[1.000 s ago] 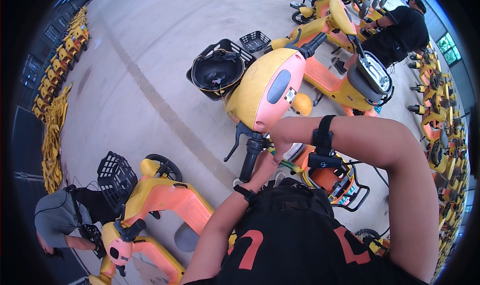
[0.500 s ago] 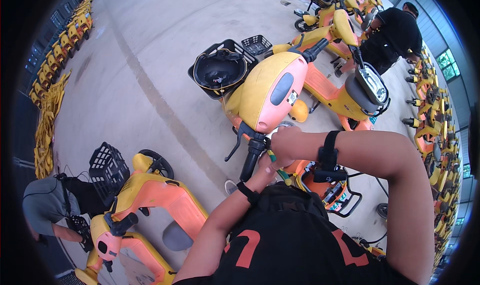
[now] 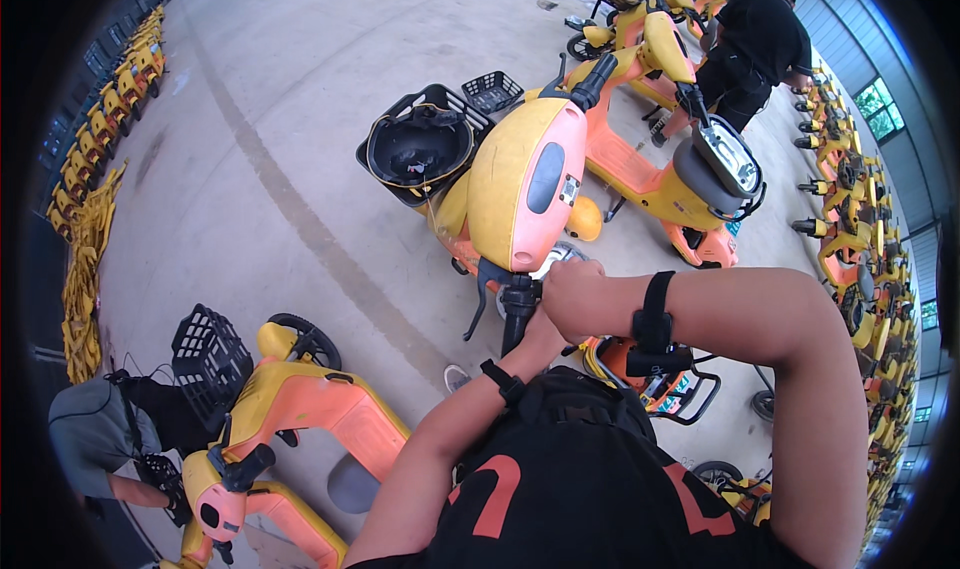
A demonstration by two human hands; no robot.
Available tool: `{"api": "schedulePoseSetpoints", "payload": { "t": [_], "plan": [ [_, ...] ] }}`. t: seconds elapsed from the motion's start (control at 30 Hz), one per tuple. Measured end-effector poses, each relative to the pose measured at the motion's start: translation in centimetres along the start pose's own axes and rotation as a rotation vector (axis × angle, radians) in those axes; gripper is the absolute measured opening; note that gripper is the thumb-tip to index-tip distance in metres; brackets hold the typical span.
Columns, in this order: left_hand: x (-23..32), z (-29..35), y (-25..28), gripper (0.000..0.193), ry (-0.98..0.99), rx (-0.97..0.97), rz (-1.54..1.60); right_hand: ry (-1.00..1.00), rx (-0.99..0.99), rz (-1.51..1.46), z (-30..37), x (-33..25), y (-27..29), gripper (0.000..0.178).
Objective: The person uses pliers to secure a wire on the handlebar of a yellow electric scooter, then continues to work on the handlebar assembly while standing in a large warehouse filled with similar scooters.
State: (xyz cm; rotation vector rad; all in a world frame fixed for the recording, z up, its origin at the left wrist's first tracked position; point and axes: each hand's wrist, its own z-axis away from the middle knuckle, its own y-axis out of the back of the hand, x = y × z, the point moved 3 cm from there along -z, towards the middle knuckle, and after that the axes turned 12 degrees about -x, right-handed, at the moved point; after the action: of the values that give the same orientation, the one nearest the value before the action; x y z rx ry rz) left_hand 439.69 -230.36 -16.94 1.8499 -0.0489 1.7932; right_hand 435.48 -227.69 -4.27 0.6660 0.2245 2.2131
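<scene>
In front of me stands a yellow and pink scooter (image 3: pixel 530 184), its handlebar toward me. My right hand (image 3: pixel 573 297) is closed beside the inner end of the black handlebar grip (image 3: pixel 517 309); whatever it holds is hidden. Just beneath it is my left hand (image 3: pixel 543 337), close to the same grip, its fingers covered by the right hand. A black brake lever (image 3: pixel 478 299) sticks out left of the grip. Beyond my right knuckles shows part of a shiny, pale round piece (image 3: pixel 556 260). A black helmet (image 3: pixel 420 151) lies in the scooter's black front basket (image 3: pixel 368 159).
Another scooter (image 3: pixel 330 401) with a basket (image 3: pixel 212 354) stands at lower left, beside a bent-over person (image 3: pixel 90 434). A person in black (image 3: pixel 755 54) works at far right near more scooters (image 3: pixel 640 159). Long rows of scooters (image 3: pixel 130 84) line both sides of the concrete floor (image 3: pixel 270 59).
The view has shifted slightly, so the scooter sits a little further left. A green and yellow piece by my hands no longer shows. Both hands stay together by the grip.
</scene>
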Motion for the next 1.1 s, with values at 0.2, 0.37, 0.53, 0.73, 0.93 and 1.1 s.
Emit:
{"api": "schedulePoseSetpoints", "payload": {
  "t": [0.2,0.37,0.53,0.73,0.93,1.1],
  "plan": [
    [-0.4,-0.4,-0.6,0.026,0.029,-0.009,-0.031,-0.020,0.158,0.266,-2.1,0.3,0.6,0.059],
    [-0.4,-0.8,-0.8,0.019,-0.101,0.040,-0.260,0.067,0.276,0.436,1.3,1.6,1.9,0.054],
    [-0.7,-0.7,-1.0,0.019,-0.107,0.033,-0.122,-0.014,0.254,0.527,1.4,0.9,2.1,0.039],
    [-1.9,-1.7,-2.1,0.019,-0.062,-0.133,-0.491,0.090,0.210,0.470,0.7,2.2,2.7,0.030],
    [-1.9,-1.6,-2.5,0.015,-0.203,-0.138,-0.756,0.125,0.185,0.348,1.8,2.5,2.9,0.033],
    [-0.6,-0.9,-1.8,0.030,-0.187,0.025,-0.800,0.165,0.320,0.262,1.4,4.5,1.7,0.038]
  ]
}}
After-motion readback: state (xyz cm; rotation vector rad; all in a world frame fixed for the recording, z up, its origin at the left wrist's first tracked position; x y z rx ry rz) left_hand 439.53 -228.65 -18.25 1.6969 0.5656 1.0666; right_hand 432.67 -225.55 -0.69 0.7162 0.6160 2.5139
